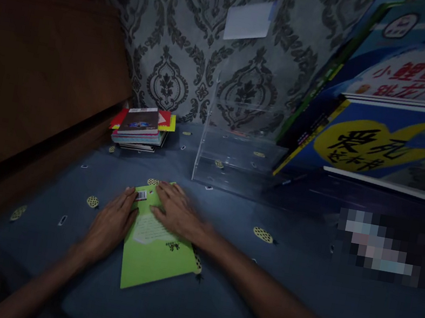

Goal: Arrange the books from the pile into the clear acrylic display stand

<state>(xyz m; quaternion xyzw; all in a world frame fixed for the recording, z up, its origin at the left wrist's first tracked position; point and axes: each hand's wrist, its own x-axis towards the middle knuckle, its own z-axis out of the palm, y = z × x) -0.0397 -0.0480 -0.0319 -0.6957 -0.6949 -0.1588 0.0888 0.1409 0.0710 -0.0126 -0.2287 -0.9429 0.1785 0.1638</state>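
The green book (154, 266) lay flat on the dark blue tablecloth (234, 316), a little left of centre in the lower half of the frame, turned slightly askew, a barcode label (141, 195) near its upper left corner.

The left hand (108, 223) came in from the bottom left, its forearm slanting up and rightward. Back upward, it rested along the book's left edge, fingers extended and close together, the thumb set apart from them and pointing up at that edge. Whether its fingertips pressed on the cover could not be told.

The right arm stretched in from the lower right corner, long and low over the cloth. The right hand (176, 213) lay palm down across the book's upper right part, fingers straight and slightly parted toward the top edge, the thumb spread away leftward. Neither hand was clamped on anything.
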